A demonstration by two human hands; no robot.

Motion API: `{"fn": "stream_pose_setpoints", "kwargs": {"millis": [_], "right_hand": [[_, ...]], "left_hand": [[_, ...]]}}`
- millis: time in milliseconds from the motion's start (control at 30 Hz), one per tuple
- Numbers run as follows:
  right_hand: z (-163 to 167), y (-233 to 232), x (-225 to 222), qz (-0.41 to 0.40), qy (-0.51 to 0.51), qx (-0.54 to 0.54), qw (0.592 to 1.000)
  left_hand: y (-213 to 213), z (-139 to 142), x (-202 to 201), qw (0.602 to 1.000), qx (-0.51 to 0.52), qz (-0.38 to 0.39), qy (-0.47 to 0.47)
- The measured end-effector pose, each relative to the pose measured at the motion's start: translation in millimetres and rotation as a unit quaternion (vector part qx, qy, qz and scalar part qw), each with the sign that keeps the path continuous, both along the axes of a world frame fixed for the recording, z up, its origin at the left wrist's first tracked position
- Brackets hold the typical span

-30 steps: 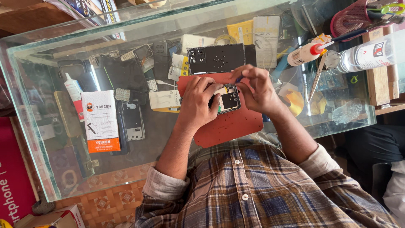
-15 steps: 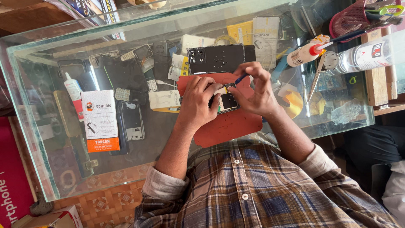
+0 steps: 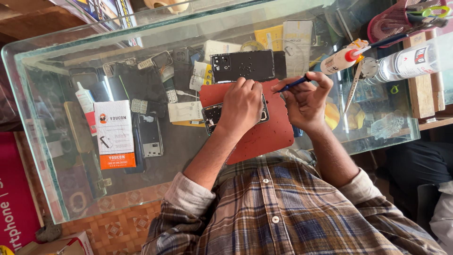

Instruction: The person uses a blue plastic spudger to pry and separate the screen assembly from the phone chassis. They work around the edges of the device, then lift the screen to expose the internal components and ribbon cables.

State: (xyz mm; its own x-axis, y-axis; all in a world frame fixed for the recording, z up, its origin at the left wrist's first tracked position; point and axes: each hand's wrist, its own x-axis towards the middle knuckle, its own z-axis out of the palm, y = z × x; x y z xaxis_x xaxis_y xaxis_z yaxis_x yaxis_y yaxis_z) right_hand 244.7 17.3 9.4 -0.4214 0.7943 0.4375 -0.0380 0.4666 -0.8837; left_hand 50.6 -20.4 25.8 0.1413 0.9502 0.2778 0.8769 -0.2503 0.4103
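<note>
An opened phone with its insides showing lies on a red work mat on the glass counter. My left hand lies flat on top of the phone, pressing it down and covering most of it. My right hand hovers just right of the phone, off the mat's upper right corner. It pinches a thin blue screwdriver-like tool whose tip points left toward my left hand. A black phone back cover rests just beyond the mat.
Inside the glass case lie phone parts, covers and a white and orange box. At the right are a glue bottle, a clear bottle, tweezers and a pink basket of tools. Another person's dark clothing shows at far right.
My right hand has drawn the blue tool away from the phone, to the right and up. My left hand has shifted to lie over the phone.
</note>
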Motion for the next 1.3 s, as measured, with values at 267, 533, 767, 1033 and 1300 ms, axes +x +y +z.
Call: {"fn": "stream_pose_setpoints", "kwargs": {"millis": [267, 533, 767, 1033, 1300], "right_hand": [[0, -8, 20, -0.019, 0.031, -0.052, 0.998], [-3, -11, 17, -0.020, 0.031, -0.055, 0.998], [1, -12, 4, -0.005, -0.005, -0.033, 0.999], [0, -12, -19, -0.018, -0.040, 0.051, 0.998], [-10, -6, -29, -0.006, -0.046, 0.076, 0.996]], "left_hand": [[32, -13, 11, 0.978, -0.052, -0.054, 0.192], [41, -24, -19, 0.999, -0.023, -0.043, -0.012], [36, -17, -37, 0.990, 0.073, 0.034, -0.114], [-4, 10, -47, 0.989, 0.046, 0.023, -0.142], [-41, 20, -48, 0.986, 0.042, -0.008, -0.160]]}}
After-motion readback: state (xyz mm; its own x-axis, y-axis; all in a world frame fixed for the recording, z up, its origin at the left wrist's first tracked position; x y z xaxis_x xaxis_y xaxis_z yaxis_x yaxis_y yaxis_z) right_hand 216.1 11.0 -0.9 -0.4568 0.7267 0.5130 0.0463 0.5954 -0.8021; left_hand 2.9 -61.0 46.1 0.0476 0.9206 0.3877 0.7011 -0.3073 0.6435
